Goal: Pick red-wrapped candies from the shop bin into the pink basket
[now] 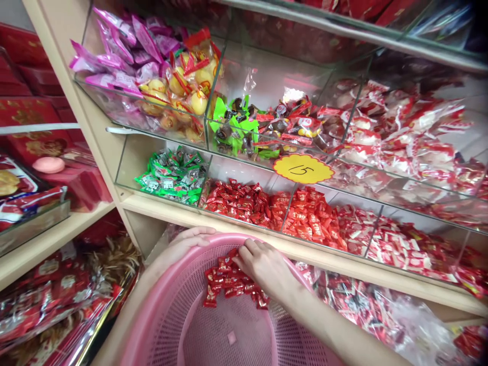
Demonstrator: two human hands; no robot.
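A person's left hand (188, 242) clasps a round pink plastic basket (168, 305) by its rim as the curled right hand (263, 262), its hold unclear, meets small red foil-wrapped candies (230, 284) already heaped at the far edge, similar red sweets (238, 201) remaining shelved above.

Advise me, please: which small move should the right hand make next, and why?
Probably the right hand should gather a few red-wrapped candies: it curls at their edge inside the pink basket, while the left hand lies on the basket's far side. Whether it grips any is hidden.
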